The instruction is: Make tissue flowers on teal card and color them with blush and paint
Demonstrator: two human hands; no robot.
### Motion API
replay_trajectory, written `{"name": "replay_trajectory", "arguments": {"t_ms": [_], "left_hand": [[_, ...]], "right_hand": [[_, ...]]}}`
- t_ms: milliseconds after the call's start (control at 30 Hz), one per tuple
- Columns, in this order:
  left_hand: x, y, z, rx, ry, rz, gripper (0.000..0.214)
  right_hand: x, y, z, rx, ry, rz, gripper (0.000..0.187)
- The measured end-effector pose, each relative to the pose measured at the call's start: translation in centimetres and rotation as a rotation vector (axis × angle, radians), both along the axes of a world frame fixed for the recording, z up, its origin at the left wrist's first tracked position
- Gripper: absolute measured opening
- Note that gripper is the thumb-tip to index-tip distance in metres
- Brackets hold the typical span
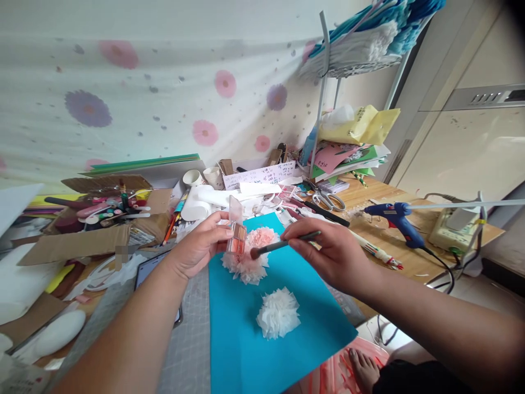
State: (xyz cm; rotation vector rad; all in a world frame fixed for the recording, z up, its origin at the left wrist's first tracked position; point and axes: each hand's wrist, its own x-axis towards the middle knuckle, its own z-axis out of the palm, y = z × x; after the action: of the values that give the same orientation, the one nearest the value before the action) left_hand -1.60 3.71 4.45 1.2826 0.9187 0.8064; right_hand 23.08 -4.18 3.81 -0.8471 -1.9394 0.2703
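Note:
My left hand (pixel 204 242) is closed on a small makeup palette (pixel 237 239), its clear lid raised and its orange and brown pans facing right. Between the fingers of my right hand (pixel 324 249) is a makeup brush (pixel 283 244), its dark bristles pointing left, close to the palette. Below the palette and brush lie pink-tinted paper flowers (pixel 250 268), partly hidden by them. A white paper flower (pixel 279 313) rests nearer to me. All of these flowers are on a blue sheet (pixel 238 339).
A glue gun (pixel 396 216) lies at the right beside a power strip (pixel 451 232). Scissors (pixel 328 200) are behind my right hand. A cardboard box (pixel 82 241) of pens stands left, and a phone (pixel 153 269) lies partly under my left forearm. A wire rack (pixel 324 82) rises behind.

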Motion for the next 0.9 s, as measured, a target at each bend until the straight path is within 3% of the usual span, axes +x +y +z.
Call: {"name": "replay_trajectory", "arguments": {"t_ms": [133, 267, 433, 567, 700, 900], "left_hand": [[0.0, 0.0, 0.0, 0.009, -0.018, 0.021, 0.038], [0.1, 0.0, 0.1, 0.017, -0.033, 0.042, 0.038], [0.1, 0.0, 0.1, 0.033, -0.057, 0.071, 0.035], [0.2, 0.0, 0.1, 0.035, -0.062, 0.081, 0.036], [0.1, 0.1, 0.0, 0.038, -0.067, 0.08, 0.034], [0.0, 0.1, 0.0, 0.037, -0.062, 0.07, 0.036]], "right_hand": [[-0.1, 0.1, 0.0, -0.005, -0.021, 0.063, 0.005], [-0.4, 0.0, 0.1, 0.077, -0.007, 0.012, 0.005], [-1.0, -0.2, 0.1, 0.004, -0.063, 0.134, 0.005], [-1.3, -0.2, 0.0, 0.079, 0.024, 0.056, 0.004], [-1.5, 0.0, -0.1, 0.022, -0.051, 0.17, 0.005], [-0.7, 0.4, 0.0, 0.05, -0.001, -0.047, 0.006]]}}
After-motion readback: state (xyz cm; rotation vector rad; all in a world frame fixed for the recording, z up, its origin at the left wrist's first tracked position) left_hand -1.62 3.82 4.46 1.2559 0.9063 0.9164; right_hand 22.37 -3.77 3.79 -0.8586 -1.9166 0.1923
